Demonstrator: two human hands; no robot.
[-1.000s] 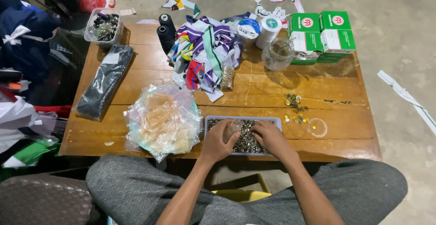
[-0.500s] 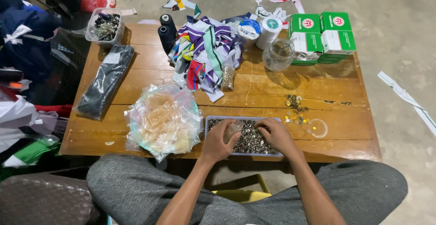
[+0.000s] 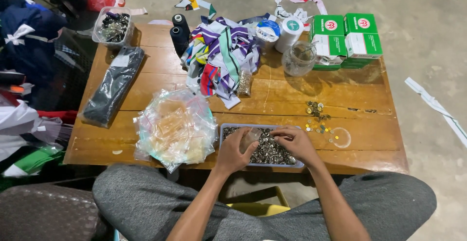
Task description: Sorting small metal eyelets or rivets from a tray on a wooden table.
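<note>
Head view, tabletop: wooden, rectangular; the person sits at the near edge, grey-trousered knees below it.
Edges: tray of small metal pieces lies along the near edge, just right of the middle, its front rim at the lip.
Open room: a bare strip of wood runs across the middle right, between the tray and the far row of things; the near right corner is mostly bare too.
Left hand: curled over the tray's left half, fingers closed round a small clear bag, held tilted over the pieces.
Right hand: over the tray's right half, fingertips drawn together at the bag's mouth; what they pinch is too small to tell.
Tray contents: heaped silvery-dark pieces fill the shallow grey tray; single shapes not readable.
Near left: pile of clear bags, crumpled, just beside the tray, reaching the near edge.
Right of tray: loose gold-coloured bits and a clear round lid near the right edge.
Far side: striped fabric scraps, glass jar, green-and-white boxes at the far right corner, two black thread spools.
Left edge: long dark packet; clear tub at the far left corner.
</note>
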